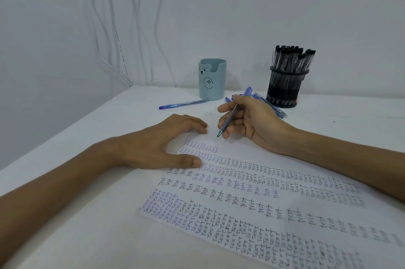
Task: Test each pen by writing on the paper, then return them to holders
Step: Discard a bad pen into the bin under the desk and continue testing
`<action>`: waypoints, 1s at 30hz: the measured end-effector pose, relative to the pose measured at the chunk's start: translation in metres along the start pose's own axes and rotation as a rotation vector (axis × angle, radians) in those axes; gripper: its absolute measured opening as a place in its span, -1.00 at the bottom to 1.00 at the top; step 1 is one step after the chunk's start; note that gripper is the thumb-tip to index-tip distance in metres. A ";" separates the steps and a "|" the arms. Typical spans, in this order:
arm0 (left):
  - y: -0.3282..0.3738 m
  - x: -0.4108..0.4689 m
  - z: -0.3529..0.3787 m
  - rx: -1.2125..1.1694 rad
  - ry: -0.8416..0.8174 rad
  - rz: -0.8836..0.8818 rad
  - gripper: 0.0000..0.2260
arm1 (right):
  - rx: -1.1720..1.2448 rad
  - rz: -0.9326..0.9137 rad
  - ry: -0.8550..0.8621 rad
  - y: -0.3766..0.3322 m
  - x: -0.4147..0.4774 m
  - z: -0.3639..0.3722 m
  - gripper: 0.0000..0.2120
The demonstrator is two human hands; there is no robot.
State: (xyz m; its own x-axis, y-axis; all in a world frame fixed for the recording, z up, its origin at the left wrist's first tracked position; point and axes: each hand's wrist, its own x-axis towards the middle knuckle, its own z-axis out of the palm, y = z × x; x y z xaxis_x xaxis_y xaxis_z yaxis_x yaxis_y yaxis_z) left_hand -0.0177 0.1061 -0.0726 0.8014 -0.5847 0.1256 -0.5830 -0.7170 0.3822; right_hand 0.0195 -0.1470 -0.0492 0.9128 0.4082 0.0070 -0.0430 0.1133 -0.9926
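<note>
A white paper (252,209) covered in rows of the written word "test" lies on the white table (87,214). My left hand (162,144) rests flat on the paper's far left corner, fingers straight. My right hand (245,122) grips a blue pen (228,122), its tip pointing down just above the paper's top edge. A light blue bear-faced holder (212,79) stands behind, with no pens showing above its rim. A black mesh holder (285,87) holds several black-capped pens.
One blue pen (183,104) lies on the table left of the blue holder. Several more blue pens (271,104) lie between the two holders, partly behind my right hand. White cables (114,27) hang down the wall at the back left.
</note>
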 end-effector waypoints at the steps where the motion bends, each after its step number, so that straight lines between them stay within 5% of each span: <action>1: 0.000 0.000 0.000 0.004 0.001 0.003 -0.28 | 0.003 0.021 0.008 0.000 0.001 0.000 -0.57; 5: -0.001 -0.001 0.001 -0.005 0.010 0.011 -0.30 | -0.207 0.096 0.042 -0.009 0.012 -0.010 -0.62; 8: -0.003 -0.001 0.002 -0.019 0.020 0.016 -0.32 | -0.750 0.062 0.017 -0.028 0.025 -0.033 -0.72; 11: -0.005 0.000 0.003 -0.020 0.025 0.021 -0.34 | -1.342 -0.048 0.094 -0.039 0.041 -0.052 -0.57; 13: -0.004 -0.001 0.003 -0.018 0.023 0.019 -0.33 | -1.511 -0.100 0.152 -0.036 0.052 -0.057 -0.57; 23: 0.005 -0.005 -0.004 -0.026 -0.039 -0.034 -0.36 | -1.699 -0.277 0.341 -0.025 0.068 -0.045 -0.66; 27: 0.004 -0.005 -0.003 -0.004 -0.017 -0.024 -0.34 | -1.627 -0.496 0.165 -0.021 0.077 -0.018 -0.82; 30: 0.002 -0.003 0.000 -0.010 0.012 -0.011 -0.32 | -1.637 -0.602 -0.009 -0.013 0.090 0.004 -0.75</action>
State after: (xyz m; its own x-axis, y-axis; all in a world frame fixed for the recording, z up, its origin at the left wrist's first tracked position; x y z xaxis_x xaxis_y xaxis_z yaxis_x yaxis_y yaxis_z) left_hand -0.0208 0.1062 -0.0722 0.8092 -0.5724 0.1325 -0.5731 -0.7192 0.3929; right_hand 0.1002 -0.1080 -0.0353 0.6435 0.6621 0.3842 0.6975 -0.7139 0.0620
